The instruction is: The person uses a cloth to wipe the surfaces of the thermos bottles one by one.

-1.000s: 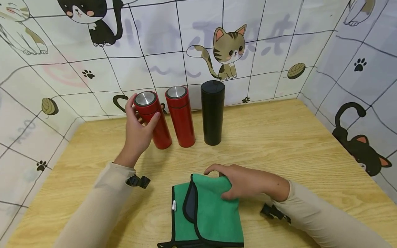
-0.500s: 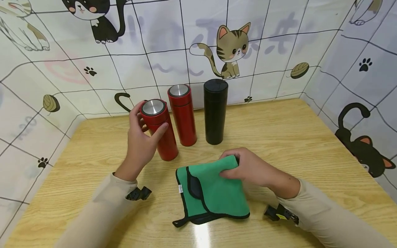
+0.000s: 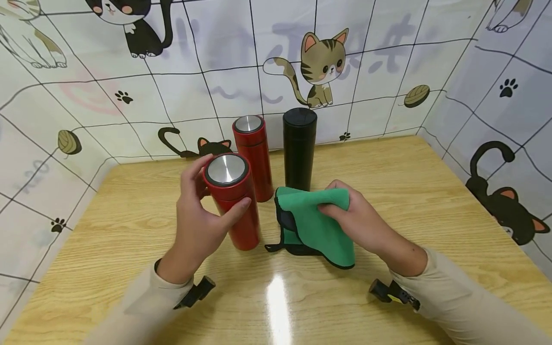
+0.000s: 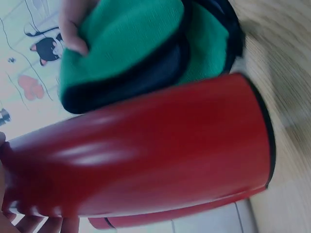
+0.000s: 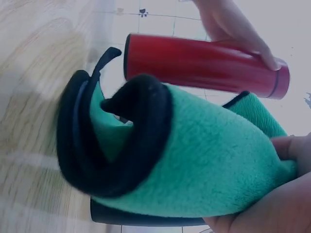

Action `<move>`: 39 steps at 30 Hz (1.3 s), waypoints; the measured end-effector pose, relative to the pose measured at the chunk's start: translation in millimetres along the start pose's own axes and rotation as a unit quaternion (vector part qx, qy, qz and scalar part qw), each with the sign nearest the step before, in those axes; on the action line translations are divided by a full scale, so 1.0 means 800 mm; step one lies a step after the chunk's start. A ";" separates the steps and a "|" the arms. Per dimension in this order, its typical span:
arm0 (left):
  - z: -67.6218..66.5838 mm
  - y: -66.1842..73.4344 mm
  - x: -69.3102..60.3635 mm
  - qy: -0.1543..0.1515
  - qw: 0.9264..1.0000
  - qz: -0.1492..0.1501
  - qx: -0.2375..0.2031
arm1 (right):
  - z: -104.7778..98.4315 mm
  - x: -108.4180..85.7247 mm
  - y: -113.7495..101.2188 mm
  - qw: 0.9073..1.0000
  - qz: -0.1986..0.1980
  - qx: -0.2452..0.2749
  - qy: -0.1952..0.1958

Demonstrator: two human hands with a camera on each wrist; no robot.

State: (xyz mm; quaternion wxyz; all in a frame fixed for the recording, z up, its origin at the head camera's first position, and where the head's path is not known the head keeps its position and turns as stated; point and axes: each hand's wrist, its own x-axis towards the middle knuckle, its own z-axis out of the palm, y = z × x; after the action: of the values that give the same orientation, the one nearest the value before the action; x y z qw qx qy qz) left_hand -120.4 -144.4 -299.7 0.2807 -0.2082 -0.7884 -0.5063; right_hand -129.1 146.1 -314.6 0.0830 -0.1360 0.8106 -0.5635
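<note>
My left hand grips a red thermos flask with a silver lid near its top, thumb across the front. In the left wrist view the flask's dark-rimmed base appears off the wooden surface. My right hand pinches a folded green cloth with black edging, thumb in front. The cloth hangs just right of the held flask and curls in the right wrist view. A second red flask stands upright behind the held one. Beside it stands a black flask, its lower end hidden by the cloth.
A light wooden table bears everything. Behind and at the sides hangs a white sheet with black grid lines and cartoon cats. Black cameras are strapped at both wrists.
My left hand has brought the red flask nearer and slightly right, away from the other flasks. My right hand has taken hold of the green cloth and lifted it off the table toward the flask.
</note>
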 end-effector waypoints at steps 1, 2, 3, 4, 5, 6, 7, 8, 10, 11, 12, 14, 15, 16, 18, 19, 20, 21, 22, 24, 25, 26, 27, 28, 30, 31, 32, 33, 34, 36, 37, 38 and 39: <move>0.001 0.004 -0.003 -0.002 1.000 0.007 0.002 | 0.001 0.001 0.000 1.000 0.000 0.003 0.003; 0.002 0.007 -0.006 -0.006 1.000 0.015 0.004 | 0.001 0.001 0.000 1.000 0.000 0.003 0.007; 0.003 0.009 -0.009 -0.010 1.000 0.024 0.006 | 0.002 0.002 0.001 1.000 -0.001 0.005 0.011; 0.005 0.012 -0.012 -0.015 0.999 0.032 0.006 | 0.003 0.002 0.001 1.000 -0.002 0.005 0.016; 0.007 0.014 -0.015 -0.020 0.999 0.038 0.007 | 0.004 0.003 0.001 1.000 -0.003 0.006 0.019; 0.009 0.017 -0.018 -0.026 0.999 0.044 0.008 | 0.005 0.003 0.001 1.000 -0.006 0.006 0.021; 0.012 0.019 -0.020 -0.032 0.998 0.049 0.008 | 0.006 0.004 0.001 1.000 -0.009 0.007 0.023; 0.015 0.021 -0.022 -0.039 0.998 0.055 0.007 | 0.007 0.004 0.000 1.000 -0.012 0.007 0.026; 0.021 0.024 -0.025 -0.053 0.997 0.060 0.003 | 0.009 0.003 -0.003 0.999 -0.015 0.014 0.029; 0.024 0.025 -0.025 -0.059 0.996 0.062 0.000 | 0.011 0.002 -0.005 0.999 -0.015 0.015 0.029; 0.027 0.026 -0.025 -0.063 0.996 0.064 -0.002 | 0.012 0.000 -0.008 0.999 -0.015 0.016 0.029; 0.034 0.026 -0.025 -0.066 0.995 0.068 -0.006 | 0.016 -0.003 -0.014 0.999 -0.011 0.022 0.029; 0.036 0.026 -0.025 -0.065 0.995 0.069 -0.006 | 0.017 -0.005 -0.016 0.999 -0.011 0.026 0.026; 0.039 0.025 -0.025 -0.064 0.995 0.071 -0.007 | 0.019 -0.007 -0.019 0.999 -0.011 0.027 0.025; 0.043 0.024 -0.024 -0.062 0.995 0.074 -0.009 | 0.023 -0.012 -0.024 0.999 -0.011 0.030 0.025; 0.045 0.024 -0.024 -0.060 0.995 0.075 -0.012 | 0.025 -0.014 -0.026 0.999 -0.010 0.033 0.028; 0.047 0.023 -0.024 -0.058 0.995 0.076 -0.014 | 0.027 -0.017 -0.027 0.999 -0.013 0.036 0.029; 0.049 0.023 -0.024 -0.056 0.995 0.078 -0.016 | 0.028 -0.019 -0.028 0.999 -0.016 0.041 0.031; 0.050 0.022 -0.024 -0.052 0.995 0.078 -0.020 | 0.030 -0.021 -0.029 0.998 -0.019 0.046 0.033; 0.053 0.022 -0.025 -0.044 0.996 0.077 -0.025 | 0.035 -0.024 -0.028 0.997 -0.030 0.059 0.039; 0.054 0.022 -0.025 -0.039 0.996 0.079 -0.029 | 0.037 -0.026 -0.028 0.996 -0.038 0.067 0.040; 0.056 0.021 -0.025 -0.035 0.996 0.082 -0.031 | 0.039 -0.027 -0.027 0.995 -0.048 0.073 0.039; 0.057 0.021 -0.026 -0.031 0.995 0.086 -0.033 | 0.042 -0.028 -0.027 0.995 -0.056 0.078 0.038; 0.058 0.020 -0.026 -0.029 0.995 0.089 -0.032 | 0.044 -0.029 -0.026 0.994 -0.065 0.080 0.037; 0.060 0.020 -0.026 -0.025 0.994 0.099 -0.028 | 0.047 -0.030 -0.023 0.993 -0.082 0.084 0.029; 0.061 0.019 -0.027 -0.024 0.994 0.104 -0.024 | 0.049 -0.029 -0.022 0.992 -0.091 0.087 0.021; 0.061 0.019 -0.027 -0.024 0.994 0.108 -0.020 | 0.050 -0.029 -0.020 0.990 -0.102 0.093 0.010; 0.062 0.018 -0.027 -0.025 0.993 0.110 -0.017 | 0.052 -0.028 -0.018 0.988 -0.115 0.101 -0.003; 0.062 0.018 -0.027 -0.025 0.993 0.111 -0.013 | 0.053 -0.028 -0.016 0.986 -0.125 0.108 -0.013; 0.062 0.016 -0.028 -0.025 0.993 0.114 -0.009 | 0.056 -0.027 -0.013 0.983 -0.136 0.122 -0.030; 0.063 0.016 -0.027 -0.026 0.993 0.114 -0.008 | 0.057 -0.027 -0.011 0.982 -0.138 0.127 -0.035; 0.063 0.015 -0.027 -0.027 0.993 0.113 -0.008 | 0.059 -0.027 -0.009 0.980 -0.140 0.134 -0.039; 0.063 0.015 -0.027 -0.028 0.993 0.112 -0.009 | 0.060 -0.028 -0.008 0.980 -0.140 0.135 -0.038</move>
State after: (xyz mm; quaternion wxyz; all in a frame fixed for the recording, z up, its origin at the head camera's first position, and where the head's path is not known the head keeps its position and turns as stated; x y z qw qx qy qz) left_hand -108.2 -94.3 -322.2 0.3113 -0.3121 -0.7629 -0.4729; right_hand -93.5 108.1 -325.9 0.0513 -0.2573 0.6964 -0.6680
